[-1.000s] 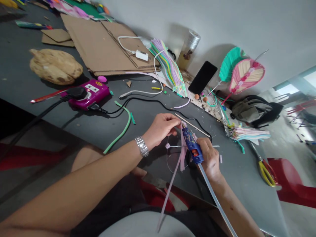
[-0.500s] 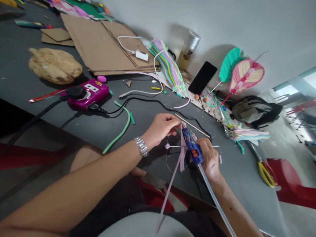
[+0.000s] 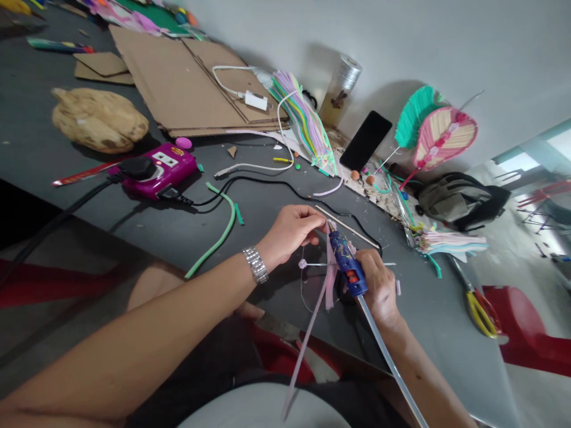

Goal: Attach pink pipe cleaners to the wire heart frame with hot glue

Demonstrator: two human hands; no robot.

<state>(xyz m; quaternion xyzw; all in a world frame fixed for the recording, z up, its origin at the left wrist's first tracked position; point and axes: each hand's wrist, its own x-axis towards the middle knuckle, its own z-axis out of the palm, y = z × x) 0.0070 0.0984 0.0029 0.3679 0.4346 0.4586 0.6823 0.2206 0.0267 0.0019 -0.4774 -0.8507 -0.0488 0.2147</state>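
My left hand [image 3: 300, 230] pinches the upper end of pale pink strips [image 3: 331, 279] between thumb and fingertips. A blue hot glue gun [image 3: 345, 261] is gripped in my right hand [image 3: 378, 284], its nozzle at the pinched end of the strips. From the gun's back sticks a long clear glue stick [image 3: 392, 362]. One thin pink strip [image 3: 306, 345] hangs down past the table edge. Behind the strips lies a thin rod with a small pink bead-like end [image 3: 303, 263], and a wire loop curves below it. My right fingertips are partly hidden by the gun.
A magenta power strip [image 3: 159, 170] and black cord lie left, near a green fuzzy stem [image 3: 225, 235]. Cardboard sheets [image 3: 178, 77], a bundle of coloured stems [image 3: 306, 122] and a phone [image 3: 366, 140] line the back. Scissors [image 3: 480, 314] rest at the right edge.
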